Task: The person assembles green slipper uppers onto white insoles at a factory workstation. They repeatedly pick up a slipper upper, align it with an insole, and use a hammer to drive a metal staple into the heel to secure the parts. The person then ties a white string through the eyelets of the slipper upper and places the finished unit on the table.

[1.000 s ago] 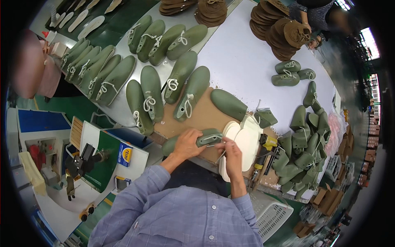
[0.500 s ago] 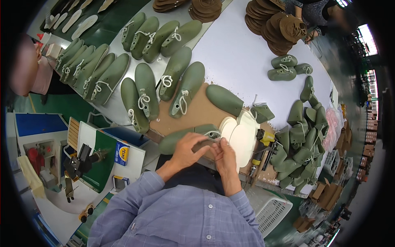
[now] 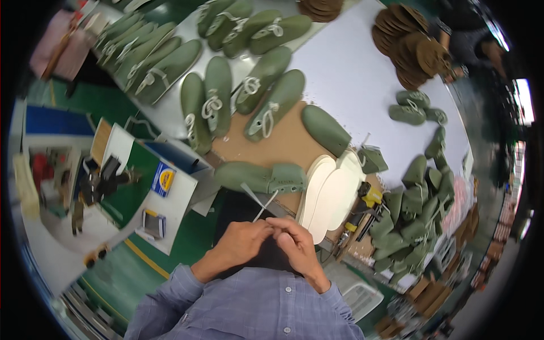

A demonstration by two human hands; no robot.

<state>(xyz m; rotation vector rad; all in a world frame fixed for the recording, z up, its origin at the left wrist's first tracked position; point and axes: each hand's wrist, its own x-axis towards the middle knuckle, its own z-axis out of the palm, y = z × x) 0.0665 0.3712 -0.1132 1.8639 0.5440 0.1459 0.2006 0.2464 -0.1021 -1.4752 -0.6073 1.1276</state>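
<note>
A green shoe last [image 3: 241,174] lies on its side across the near edge of the brown board [image 3: 283,137]. From the holes at its heel end a white cord [image 3: 262,211] runs toward me, with a loose end sticking up. My left hand [image 3: 241,243] and my right hand [image 3: 297,245] meet just in front of the last, close to my shirt. The fingers of both are closed at the lower part of the cord; their tips partly hide it. Beside the last's heel lies a stack of cream insole pieces [image 3: 317,198].
Corded lasts [image 3: 218,96] stand in rows at the far left. A last without visible cord [image 3: 326,130] lies behind the insoles. Right of them are a yellow-and-black tool [image 3: 371,195] and a pile of lasts [image 3: 416,215]. Brown shoe uppers [image 3: 419,54] are stacked at the far right, near another person.
Both hands have drawn back from the last's heel toward my body, stretching the cord, and have come together. The last has rolled so its holes face me. The whole view has shifted.
</note>
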